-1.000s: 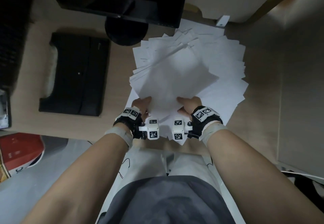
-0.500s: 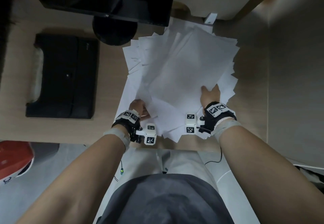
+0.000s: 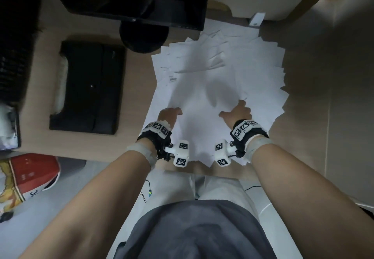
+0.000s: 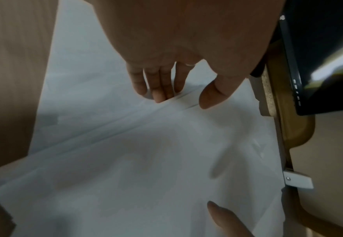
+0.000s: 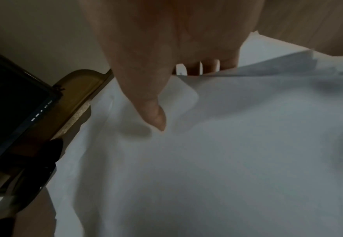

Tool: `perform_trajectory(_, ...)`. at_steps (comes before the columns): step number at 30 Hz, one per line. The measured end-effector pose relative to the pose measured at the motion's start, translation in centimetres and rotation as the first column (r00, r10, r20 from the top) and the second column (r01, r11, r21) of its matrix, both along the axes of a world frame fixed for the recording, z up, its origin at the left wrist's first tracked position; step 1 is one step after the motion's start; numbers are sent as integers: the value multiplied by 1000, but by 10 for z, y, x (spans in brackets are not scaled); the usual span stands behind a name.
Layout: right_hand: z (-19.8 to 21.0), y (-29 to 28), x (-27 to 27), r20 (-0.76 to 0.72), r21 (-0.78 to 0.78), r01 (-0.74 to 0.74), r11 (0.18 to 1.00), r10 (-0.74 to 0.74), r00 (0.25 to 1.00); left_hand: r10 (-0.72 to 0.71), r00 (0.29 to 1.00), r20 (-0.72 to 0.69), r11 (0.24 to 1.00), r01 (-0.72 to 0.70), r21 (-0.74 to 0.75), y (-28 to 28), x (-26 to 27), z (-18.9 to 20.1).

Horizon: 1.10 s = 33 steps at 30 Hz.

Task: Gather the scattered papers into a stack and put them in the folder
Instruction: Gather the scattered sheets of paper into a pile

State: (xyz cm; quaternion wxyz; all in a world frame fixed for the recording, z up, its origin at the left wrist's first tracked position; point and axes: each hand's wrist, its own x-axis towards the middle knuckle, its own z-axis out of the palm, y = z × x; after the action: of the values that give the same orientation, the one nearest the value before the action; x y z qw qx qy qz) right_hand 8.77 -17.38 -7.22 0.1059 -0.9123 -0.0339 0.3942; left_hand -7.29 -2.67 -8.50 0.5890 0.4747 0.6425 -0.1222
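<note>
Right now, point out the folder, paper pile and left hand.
folder (image 3: pixel 89 88), head view, middle of its black cover.
paper pile (image 3: pixel 242 72), head view, bare upper sheets.
left hand (image 3: pixel 168 116), head view, its back.

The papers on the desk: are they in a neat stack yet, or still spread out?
Still spread out. The papers lie in a fanned heap on the desk, corners jutting out at many angles all round.
</note>
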Motion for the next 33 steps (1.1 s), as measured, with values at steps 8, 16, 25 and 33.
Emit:
perform_trajectory(8, -6, -23, 23, -244, 209, 161, 965, -108, 964, -95, 995, -39, 995, 96, 20, 3, 20, -5)
perform_trajectory(16, -2, -49, 58, -226, 232, 254, 939, -202, 953, -240, 917, -318, 917, 322, 235, 17, 47, 13)
perform_trajectory(25, -1, -34, 47, -229, 54, 456, 888, -433, 872, -412, 875, -253, 834, 474, 283, 60, 76, 11)
perform_trajectory(33, -5, 28, -1, -290, -19, 573, 820, -552, 781, -639, 717, -278, 723, 683, 100, 107, 87, 0)
